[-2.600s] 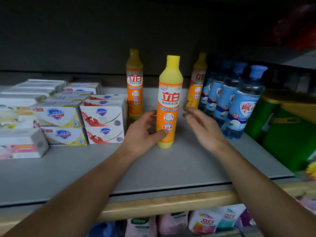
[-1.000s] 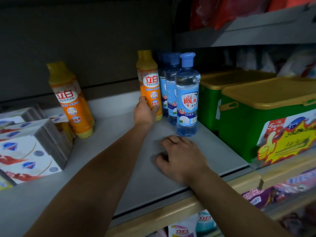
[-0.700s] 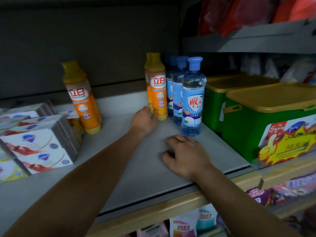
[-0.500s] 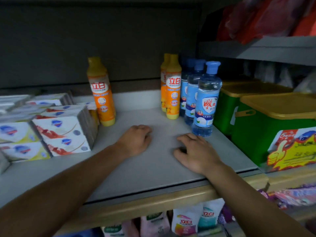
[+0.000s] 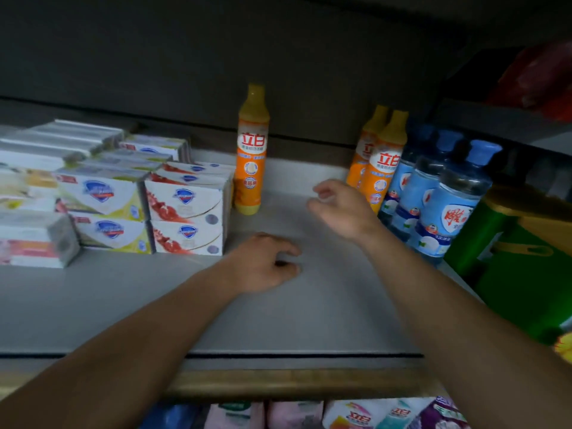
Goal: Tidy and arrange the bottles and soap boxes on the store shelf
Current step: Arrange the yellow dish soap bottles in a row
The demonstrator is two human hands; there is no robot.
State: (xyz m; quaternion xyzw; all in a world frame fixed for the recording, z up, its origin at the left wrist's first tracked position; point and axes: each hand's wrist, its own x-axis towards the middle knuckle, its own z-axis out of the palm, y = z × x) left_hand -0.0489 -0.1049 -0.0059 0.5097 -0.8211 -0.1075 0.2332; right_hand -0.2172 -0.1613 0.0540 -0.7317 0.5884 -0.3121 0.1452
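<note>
So here's the shelf [image 5: 123, 305]: grey surface with a wooden front lip, pretty dim lighting. The left hand [image 5: 263, 264] rests knuckles-up on the bare middle of the shelf, fingers curled under loosely, grip released and holding nothing. The right hand [image 5: 340, 209] hovers a bit farther back and to the right, fingers loosely spread and a little blurred, also grasping nothing. It's near the pair of orange bottles [image 5: 379, 162] but I can't say it's touching them.

That pair stands upright at the far right, one right behind the other. Just to their right is a row of blue-capped clear bottles [image 5: 445, 202] running from far to near, packed tight against each other. One more orange bottle [image 5: 251, 156] stands by itself toward the far middle, upright, just beside the right edge of the soap boxes.

The soap boxes [image 5: 185, 218] fill the left side, stacked two high in rows going back. The nearest ones show a blue shield logo, some with red print, some with yellow-green [image 5: 105, 212]. Farther left there's a grey-sided pack [image 5: 37, 239] and more blurry boxes behind it.

At the right edge sits a green bin with a yellow lid [image 5: 526, 274]. Below the shelf you can see the tops of colourful refill pouches [image 5: 371, 416].
</note>
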